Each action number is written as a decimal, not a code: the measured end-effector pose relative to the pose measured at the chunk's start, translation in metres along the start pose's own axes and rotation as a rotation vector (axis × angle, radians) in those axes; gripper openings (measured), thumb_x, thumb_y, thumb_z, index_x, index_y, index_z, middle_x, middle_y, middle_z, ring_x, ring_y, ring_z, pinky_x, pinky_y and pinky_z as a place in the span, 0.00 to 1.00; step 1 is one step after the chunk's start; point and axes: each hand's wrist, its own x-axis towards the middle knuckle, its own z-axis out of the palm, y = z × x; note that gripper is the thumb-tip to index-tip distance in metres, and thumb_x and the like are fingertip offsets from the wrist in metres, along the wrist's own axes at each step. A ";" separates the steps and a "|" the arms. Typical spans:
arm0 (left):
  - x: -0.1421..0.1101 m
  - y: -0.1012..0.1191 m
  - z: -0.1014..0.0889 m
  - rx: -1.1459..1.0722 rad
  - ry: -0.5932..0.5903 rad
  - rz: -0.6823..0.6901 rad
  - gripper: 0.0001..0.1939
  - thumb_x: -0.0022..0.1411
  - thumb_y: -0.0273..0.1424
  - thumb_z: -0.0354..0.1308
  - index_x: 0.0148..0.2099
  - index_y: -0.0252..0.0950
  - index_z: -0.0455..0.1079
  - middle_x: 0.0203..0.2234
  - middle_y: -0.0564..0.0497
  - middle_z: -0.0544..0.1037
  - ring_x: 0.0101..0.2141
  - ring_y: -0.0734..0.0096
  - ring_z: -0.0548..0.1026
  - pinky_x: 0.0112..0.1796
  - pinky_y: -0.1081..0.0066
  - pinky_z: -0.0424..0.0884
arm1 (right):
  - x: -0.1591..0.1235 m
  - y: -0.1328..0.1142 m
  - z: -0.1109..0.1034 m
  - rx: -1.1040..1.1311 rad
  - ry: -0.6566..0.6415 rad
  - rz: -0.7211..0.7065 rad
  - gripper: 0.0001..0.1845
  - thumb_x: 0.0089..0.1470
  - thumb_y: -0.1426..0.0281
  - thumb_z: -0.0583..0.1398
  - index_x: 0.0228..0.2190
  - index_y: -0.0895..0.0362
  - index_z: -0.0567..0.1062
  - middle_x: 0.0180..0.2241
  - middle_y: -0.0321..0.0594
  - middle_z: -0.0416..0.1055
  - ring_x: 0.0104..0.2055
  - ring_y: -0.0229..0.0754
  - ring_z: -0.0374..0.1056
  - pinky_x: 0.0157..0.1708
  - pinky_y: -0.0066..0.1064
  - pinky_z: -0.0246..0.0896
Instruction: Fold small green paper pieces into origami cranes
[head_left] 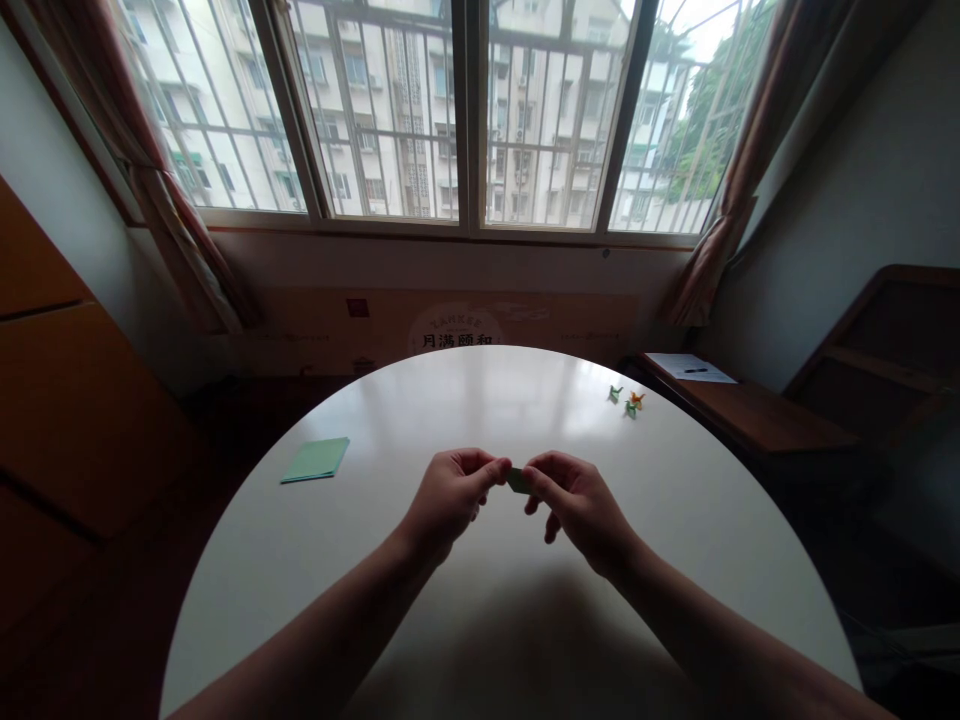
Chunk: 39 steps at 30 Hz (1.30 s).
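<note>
A small folded piece of green paper (517,481) is held up above the table, between my two hands. My left hand (459,492) pinches its left corner between thumb and forefinger. On the other side, the thumb and forefinger of my right hand (576,497) grip it, with the lower fingers loosely curled beneath. My fingers hide part of the paper, so its exact folded shape cannot be made out. To the left lies a stack of light green square paper (316,460). Three small folded paper cranes, two green (615,393) and one orange (637,399), stand at the far right.
The round white table (420,400) fills the area before me. Beyond its right edge, a wooden chair or bench seat (757,415) carries a white paper sheet (686,367) with a dark pen on it. A printed box panel (300,325) stands behind the table, below the barred window.
</note>
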 end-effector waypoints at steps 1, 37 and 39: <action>0.000 0.000 -0.001 -0.011 0.008 0.005 0.17 0.52 0.42 0.66 0.26 0.31 0.73 0.12 0.58 0.63 0.15 0.82 0.56 0.17 0.77 0.50 | 0.000 -0.001 0.000 -0.010 -0.014 0.013 0.18 0.54 0.56 0.65 0.34 0.60 0.76 0.30 0.42 0.74 0.28 0.41 0.71 0.11 0.21 0.62; 0.030 -0.029 -0.016 0.101 -0.229 -0.047 0.16 0.55 0.42 0.60 0.33 0.32 0.72 0.30 0.46 0.77 0.28 0.68 0.75 0.23 0.74 0.66 | 0.028 0.030 -0.011 -0.172 0.120 -0.052 0.19 0.52 0.56 0.63 0.31 0.60 0.78 0.24 0.39 0.72 0.25 0.38 0.65 0.24 0.28 0.58; 0.031 -0.028 -0.016 0.101 -0.189 -0.074 0.16 0.54 0.43 0.59 0.33 0.34 0.69 0.30 0.47 0.76 0.27 0.69 0.74 0.19 0.76 0.63 | 0.030 0.033 -0.010 -0.189 0.164 -0.059 0.19 0.53 0.54 0.61 0.30 0.60 0.78 0.23 0.39 0.71 0.25 0.39 0.65 0.24 0.28 0.57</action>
